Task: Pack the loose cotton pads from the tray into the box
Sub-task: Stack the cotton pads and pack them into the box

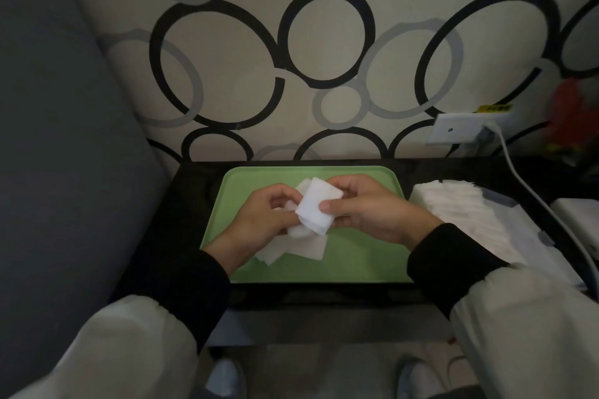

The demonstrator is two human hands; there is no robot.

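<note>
A green tray lies on a small black table. Above its middle both hands hold a small stack of white square cotton pads. My left hand grips the stack from the left, and my right hand pinches it from the right with the thumb on top. More loose pads lie on the tray under my hands, partly hidden. To the right of the tray stands the clear box, with a row of white pads packed in it.
The black table stands against a wall with a ring pattern. A grey cushion rises on the left. A wall socket with a white cable is at the back right, and a white object sits at the right edge.
</note>
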